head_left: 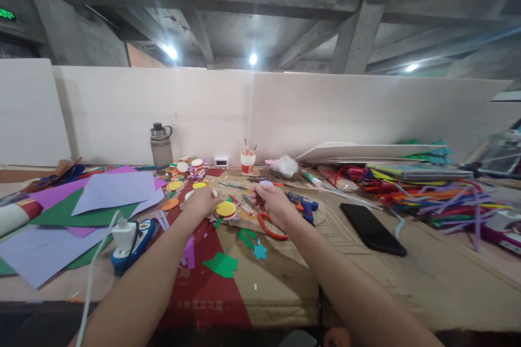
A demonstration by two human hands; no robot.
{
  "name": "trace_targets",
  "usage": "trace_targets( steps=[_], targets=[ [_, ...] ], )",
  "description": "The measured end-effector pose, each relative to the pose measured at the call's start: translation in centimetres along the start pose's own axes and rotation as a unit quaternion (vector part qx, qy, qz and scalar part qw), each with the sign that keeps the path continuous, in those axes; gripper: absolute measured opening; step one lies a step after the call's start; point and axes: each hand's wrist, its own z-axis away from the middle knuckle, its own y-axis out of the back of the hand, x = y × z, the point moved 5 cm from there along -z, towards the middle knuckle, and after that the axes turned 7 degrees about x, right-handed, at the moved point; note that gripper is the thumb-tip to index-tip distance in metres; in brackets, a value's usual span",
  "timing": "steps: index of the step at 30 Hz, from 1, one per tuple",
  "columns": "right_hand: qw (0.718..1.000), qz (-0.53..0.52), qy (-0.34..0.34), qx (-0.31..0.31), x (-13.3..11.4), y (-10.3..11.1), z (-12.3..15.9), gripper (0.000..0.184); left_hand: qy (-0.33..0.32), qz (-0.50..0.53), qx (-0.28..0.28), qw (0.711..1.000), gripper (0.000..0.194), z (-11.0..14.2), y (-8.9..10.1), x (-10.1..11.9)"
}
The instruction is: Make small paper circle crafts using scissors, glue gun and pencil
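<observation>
My left hand is closed, its fingertips pinched near a yellow-topped round craft piece; what they hold, if anything, is too small to make out. A small lavender paper disc shows at the fingers of my right hand, which is closed on it. Below that hand lies a pair of scissors with red handles. A blue glue gun rests just to its right. In front, a green paper scrap and a blue paper star shape lie on the cardboard.
A phone lies at right, before a pile of coloured strips. Coloured sheets and a blue power strip with a plugged-in charger are at left. A bottle and a paper cup of tools stand behind.
</observation>
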Motion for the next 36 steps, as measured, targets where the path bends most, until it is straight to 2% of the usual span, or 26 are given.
trace_targets(
  steps=[3, 6, 11, 16, 21, 25, 29, 31, 33, 36],
  targets=[
    [0.998, -0.053, -0.035, -0.025, -1.1, -1.6, -0.3, 0.029, -0.038, 0.131, 0.067, 0.988, 0.019, 0.2, 1.1, 1.1],
    [0.994, -0.099, -0.043, -0.029, -1.5, -3.4, -1.0, 0.024, -0.048, 0.269, 0.113, 0.955, 0.022, 0.5, 1.8, 1.8],
    [0.987, -0.154, -0.046, -0.02, 0.7, -5.3, -1.8, 0.029, -0.052, 0.368, 0.115, 0.921, 0.027, 1.1, 1.8, 2.6],
    [0.99, -0.127, 0.017, -0.058, 1.6, -5.2, -1.4, 0.039, -0.067, 0.37, 0.103, 0.921, 0.027, 1.6, 1.6, 3.4],
    [0.993, 0.029, 0.095, -0.066, 1.2, -5.0, -0.5, 0.044, -0.05, 0.34, 0.109, 0.933, 0.025, 2.0, 1.8, 3.7],
    [0.968, 0.148, 0.188, -0.078, 0.6, -5.5, 0.3, 0.042, -0.057, 0.303, 0.118, 0.944, 0.023, 2.2, 1.9, 3.9],
    [0.944, 0.194, 0.255, -0.076, 0.3, -6.0, 0.9, 0.039, -0.047, 0.266, 0.131, 0.954, 0.021, 2.1, 1.9, 3.5],
    [0.952, 0.176, 0.236, -0.078, 0.5, -6.0, 0.8, 0.039, -0.045, 0.261, 0.137, 0.955, 0.018, 1.8, 2.0, 3.1],
    [0.972, 0.13, 0.18, -0.077, 0.8, -5.7, 0.5, 0.041, -0.03, 0.289, 0.135, 0.947, 0.016, 1.3, 1.9, 2.5],
    [0.992, 0.05, 0.099, -0.054, 0.8, -5.0, 0.2, 0.042, -0.007, 0.413, 0.101, 0.905, 0.019, 0.9, 1.4, 2.0]
  ],
)
